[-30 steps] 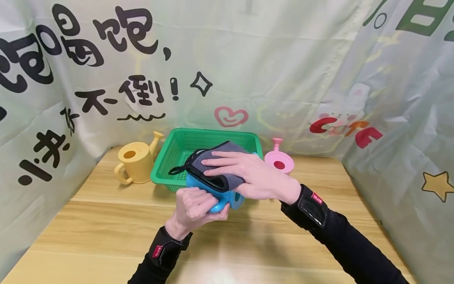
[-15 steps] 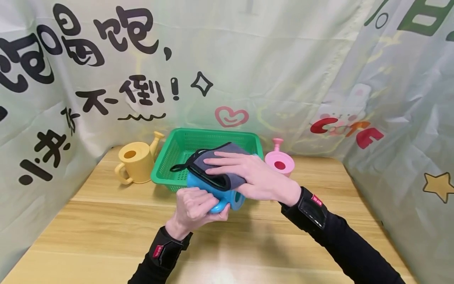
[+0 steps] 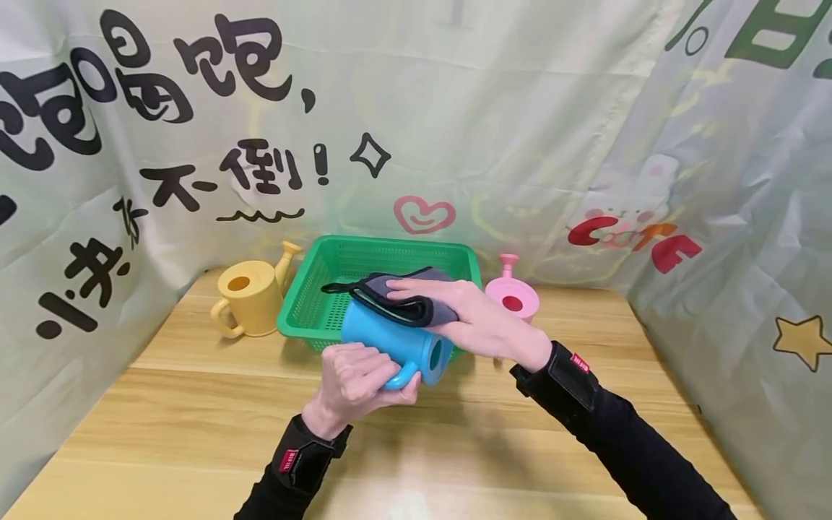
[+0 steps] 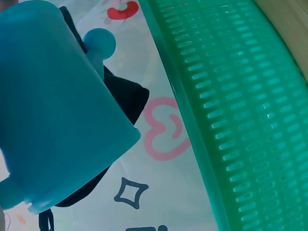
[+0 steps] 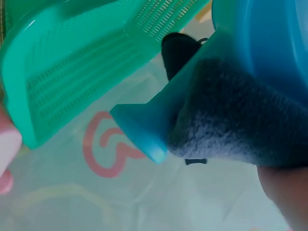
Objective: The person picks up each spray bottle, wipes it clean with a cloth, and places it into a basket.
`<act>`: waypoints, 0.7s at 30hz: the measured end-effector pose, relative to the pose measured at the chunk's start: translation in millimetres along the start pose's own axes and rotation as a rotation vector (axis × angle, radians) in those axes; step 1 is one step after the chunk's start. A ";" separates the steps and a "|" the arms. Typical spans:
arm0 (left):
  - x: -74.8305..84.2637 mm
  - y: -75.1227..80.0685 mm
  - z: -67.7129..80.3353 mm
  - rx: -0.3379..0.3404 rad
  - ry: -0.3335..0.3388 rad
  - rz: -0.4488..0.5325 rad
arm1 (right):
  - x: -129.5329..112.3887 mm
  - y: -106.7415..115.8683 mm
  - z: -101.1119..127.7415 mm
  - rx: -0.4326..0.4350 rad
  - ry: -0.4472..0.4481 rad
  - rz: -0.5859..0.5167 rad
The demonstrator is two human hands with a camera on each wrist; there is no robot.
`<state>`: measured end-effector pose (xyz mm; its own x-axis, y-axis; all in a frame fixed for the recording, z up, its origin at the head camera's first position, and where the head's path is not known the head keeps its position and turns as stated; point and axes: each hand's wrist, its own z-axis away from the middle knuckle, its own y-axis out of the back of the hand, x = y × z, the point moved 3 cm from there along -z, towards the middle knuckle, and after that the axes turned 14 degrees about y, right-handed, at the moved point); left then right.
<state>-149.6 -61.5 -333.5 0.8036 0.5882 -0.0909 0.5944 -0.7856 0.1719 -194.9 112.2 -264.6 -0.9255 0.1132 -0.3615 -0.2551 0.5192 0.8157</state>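
While the handle of a blue watering can (image 3: pixel 393 341) is gripped by the left hand (image 3: pixel 354 381), a grey cloth (image 3: pixel 403 302) is pressed flat onto the can's side by the straight fingers of the right hand (image 3: pixel 477 321). The can is held on its side above the middle of the wooden tabletop (image 3: pixel 195 419), just before a green basket (image 3: pixel 312 289). A yellow watering can (image 3: pixel 250 296) and a pink one (image 3: pixel 512 295) are stood near the far edge. The tabletop is enclosed by printed pale-green curtains (image 3: pixel 520 108).
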 end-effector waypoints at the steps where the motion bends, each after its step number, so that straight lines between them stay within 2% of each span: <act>1: 0.0 -0.2 0.1 0.000 -0.001 0.001 | -2.5 -0.4 -0.5 -0.005 0.025 0.035; 4: -0.2 -0.4 0.7 0.004 0.006 0.009 | -10.8 -2.2 -3.2 -0.033 0.118 0.173; 7: -0.6 -0.1 1.0 0.004 0.017 0.011 | -14.1 -3.5 -5.2 -0.056 0.160 0.227; 9: -0.7 0.1 1.0 0.006 0.016 0.006 | -11.8 -3.1 -5.3 -0.054 0.137 0.186; 13: -0.7 0.2 1.2 0.003 0.011 -0.003 | -2.9 -0.5 -2.5 -0.007 0.008 -0.005; 15: -0.5 0.2 1.2 0.001 0.007 -0.006 | -1.5 0.1 -0.9 0.005 -0.020 -0.035; 17: -0.5 0.4 1.1 -0.001 0.004 -0.005 | -3.9 0.0 -0.4 0.002 -0.001 0.001; 21: -0.6 1.1 1.3 -0.004 0.006 0.003 | -15.2 -1.8 -3.8 -0.041 0.111 0.181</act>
<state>-149.3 -63.0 -334.4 0.8055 0.5865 -0.0848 0.5915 -0.7868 0.1765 -181.5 106.3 -258.9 -0.9818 0.1064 -0.1575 -0.0912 0.4635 0.8814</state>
